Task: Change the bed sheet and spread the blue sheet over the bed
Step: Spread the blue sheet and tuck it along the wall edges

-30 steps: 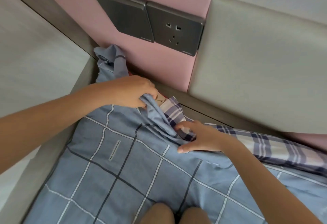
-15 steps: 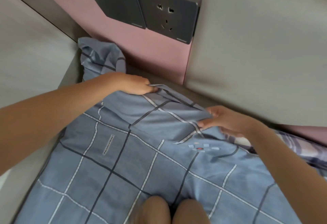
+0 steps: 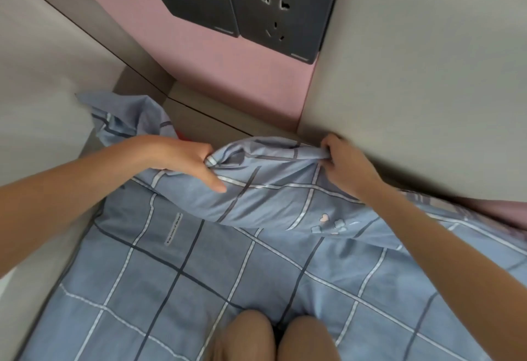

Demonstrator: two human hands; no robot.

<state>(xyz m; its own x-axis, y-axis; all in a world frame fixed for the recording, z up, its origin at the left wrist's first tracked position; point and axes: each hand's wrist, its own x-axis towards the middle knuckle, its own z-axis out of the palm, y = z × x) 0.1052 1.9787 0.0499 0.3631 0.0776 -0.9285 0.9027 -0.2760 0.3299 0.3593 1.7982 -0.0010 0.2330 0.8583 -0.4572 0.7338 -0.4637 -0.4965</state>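
Note:
The blue checked sheet covers the bed below me, with dark and white grid lines. Its top edge is bunched into a raised fold near the headboard. My left hand grips the left end of that fold, its index finger stretched along the cloth. My right hand pinches the right end of the fold, tight against the grey headboard panel. A loose corner of the sheet lies crumpled in the far left corner. A strip of purple plaid cloth shows at the right under the panel.
A pink padded panel carries a dark switch and socket plate above the bed. A grey side wall closes the left. My knees rest on the sheet at the bottom.
Both hands have moved apart and toward the headboard, drawing the blue sheet's edge up over the plaid cloth. The right hand now sits against the grey panel.

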